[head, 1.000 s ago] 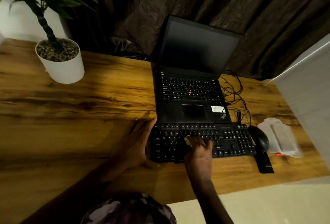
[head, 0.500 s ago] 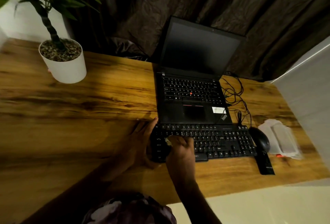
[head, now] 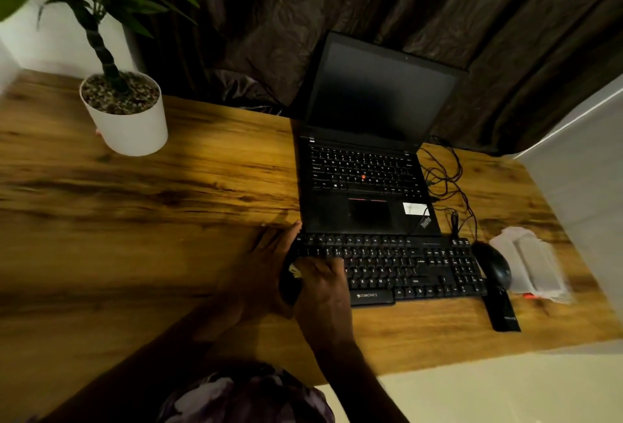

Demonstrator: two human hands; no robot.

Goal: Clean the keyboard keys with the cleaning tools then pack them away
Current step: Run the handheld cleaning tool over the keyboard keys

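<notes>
**Upper left:** white pot point(head: 126, 132) on the table point(head: 168, 220), filled w/ pebbles round a green plant's stem. It stands well apart from the work, prob. to be out of the wiping's way.

**Lower ctr-left:** left hand point(head: 266, 264) lies w/ fingers straight and spread, flat against the left end of the keyboard point(head: 408, 271). It grasps nothing and prob. braces the board so wiping does not shove it.

**Just right of it:** pale cleaning pad point(head: 296, 271), a small scrap on the leftmost keys (cloth or wipe: too small to tell). Right hand point(head: 325, 286) covers the left key block, fingers curled over the pad and holding it to the keys. Judged step: wiping the left part of the keyboard, packing not yet begun.

**Ctr:** laptop point(head: 364, 186), lid up, screen dark, just behind the keyboard.

**Right of ctr:** cables point(head: 445, 179) lie loose beside the laptop. Mouse point(head: 494, 265) sits just beside the keyboard's right end. Slim black bar point(head: 502, 313) lies below the mouse, kind unclear.

**Far right:** clear plastic pack point(head: 536, 264), prob. the tools' case, near at hand for packing away. Contents not legible; only a red bit point(head: 527, 295) shows at its lower edge.
</notes>
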